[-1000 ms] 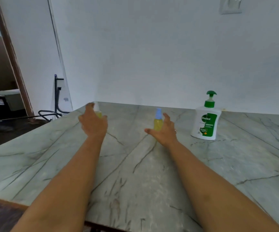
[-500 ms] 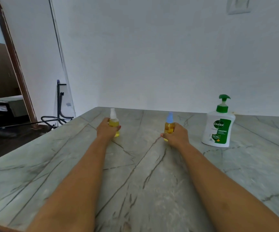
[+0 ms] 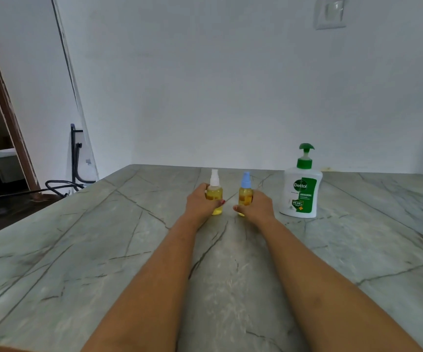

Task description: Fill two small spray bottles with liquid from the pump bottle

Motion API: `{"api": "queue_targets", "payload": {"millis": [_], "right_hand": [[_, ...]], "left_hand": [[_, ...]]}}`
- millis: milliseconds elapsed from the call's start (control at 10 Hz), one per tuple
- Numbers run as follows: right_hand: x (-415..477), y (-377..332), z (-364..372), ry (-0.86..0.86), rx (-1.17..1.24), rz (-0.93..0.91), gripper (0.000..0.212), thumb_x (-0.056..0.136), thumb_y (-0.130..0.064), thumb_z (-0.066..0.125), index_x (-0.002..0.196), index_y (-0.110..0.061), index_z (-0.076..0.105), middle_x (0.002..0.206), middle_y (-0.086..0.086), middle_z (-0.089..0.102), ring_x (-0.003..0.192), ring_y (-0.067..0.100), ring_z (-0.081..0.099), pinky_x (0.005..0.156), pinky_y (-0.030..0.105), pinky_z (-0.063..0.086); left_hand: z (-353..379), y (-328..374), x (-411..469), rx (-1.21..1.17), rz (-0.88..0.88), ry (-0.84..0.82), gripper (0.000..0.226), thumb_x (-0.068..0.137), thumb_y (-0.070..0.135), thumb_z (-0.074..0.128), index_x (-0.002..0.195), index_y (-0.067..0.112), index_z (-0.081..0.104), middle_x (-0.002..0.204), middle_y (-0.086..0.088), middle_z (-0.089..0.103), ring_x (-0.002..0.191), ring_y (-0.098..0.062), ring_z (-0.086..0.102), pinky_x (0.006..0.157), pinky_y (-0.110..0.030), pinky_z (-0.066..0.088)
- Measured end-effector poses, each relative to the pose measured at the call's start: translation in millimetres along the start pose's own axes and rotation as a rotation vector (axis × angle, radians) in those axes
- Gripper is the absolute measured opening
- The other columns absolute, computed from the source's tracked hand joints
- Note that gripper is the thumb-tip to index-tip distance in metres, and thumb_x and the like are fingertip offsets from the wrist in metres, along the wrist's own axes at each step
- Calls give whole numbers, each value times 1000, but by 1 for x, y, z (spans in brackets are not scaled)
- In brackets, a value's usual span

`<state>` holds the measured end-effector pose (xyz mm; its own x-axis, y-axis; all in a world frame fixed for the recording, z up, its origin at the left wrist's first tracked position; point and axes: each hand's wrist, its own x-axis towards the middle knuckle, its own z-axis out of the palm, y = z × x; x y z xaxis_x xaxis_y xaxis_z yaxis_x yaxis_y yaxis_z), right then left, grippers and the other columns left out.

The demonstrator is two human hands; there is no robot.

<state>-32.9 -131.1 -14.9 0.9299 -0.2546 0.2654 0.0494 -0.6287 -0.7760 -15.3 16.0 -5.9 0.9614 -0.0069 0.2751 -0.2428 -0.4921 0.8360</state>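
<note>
Two small spray bottles holding yellow liquid stand upright side by side on the marble table (image 3: 83,250). My left hand (image 3: 200,204) grips the white-capped spray bottle (image 3: 215,193) around its body. My right hand (image 3: 257,207) grips the blue-capped spray bottle (image 3: 245,190) the same way. The white pump bottle (image 3: 301,191) with a green pump head and green Dettol label stands upright just right of my right hand, untouched.
A white wall rises behind the table's far edge. Past the table's left edge are black cables (image 3: 60,186), a black stand (image 3: 74,153) and a brown door frame (image 3: 7,107). A wall switch (image 3: 331,11) sits high on the right.
Both hands have slid their bottles inward, so the two spray bottles now stand close together near the pump bottle. The camera view has shifted.
</note>
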Motion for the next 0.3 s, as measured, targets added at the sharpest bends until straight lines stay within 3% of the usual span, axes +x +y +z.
{"api": "queue_targets", "payload": {"millis": [200,300], "right_hand": [[-1,1,2,-40,0,36,37,80,-25,75,105,-8,53,101,8,57,105,26,57,75,25,36],[-7,-3,-4,-87,47,45,86,76,-28,78,143,-7,27,140,16,38,130,29,38,98,32,36]], "left_hand": [[3,-3,-4,-18,-14,-3,52,80,21,73,125,14,49,114,-2,56,106,-20,54,88,-28,43],[0,-5,-8,35,-20,-2,84,73,19,79,142,14,32,141,-10,44,129,-27,42,106,-36,36]]}}
